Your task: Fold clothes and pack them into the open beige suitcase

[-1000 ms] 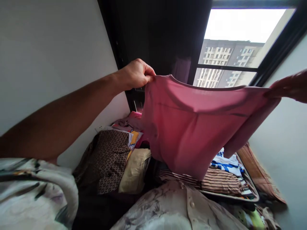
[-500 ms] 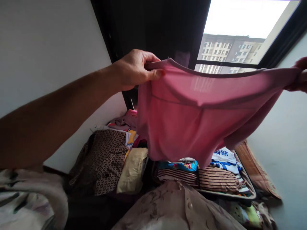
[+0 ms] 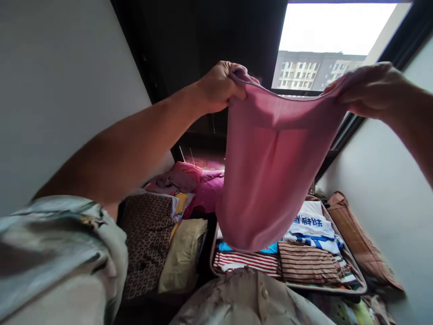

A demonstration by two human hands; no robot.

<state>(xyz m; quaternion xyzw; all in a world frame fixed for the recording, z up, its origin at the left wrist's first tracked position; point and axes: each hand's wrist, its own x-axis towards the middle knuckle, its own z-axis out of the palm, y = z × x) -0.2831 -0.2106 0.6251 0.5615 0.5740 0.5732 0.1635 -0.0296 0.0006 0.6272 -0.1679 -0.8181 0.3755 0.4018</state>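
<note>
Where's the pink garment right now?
Head view, centre: the pink garment hangs in the air, pinched between the left hand and right hand, above the open suitcase.

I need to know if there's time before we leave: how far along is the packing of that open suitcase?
Partly done. Folded striped tops and a white printed shirt already lie in the suitcase. In hand: the left hand and right hand hold a pink garment up by its top edge. Left: the brown patterned piece, the cream one and the pink heap beside the case.
</note>
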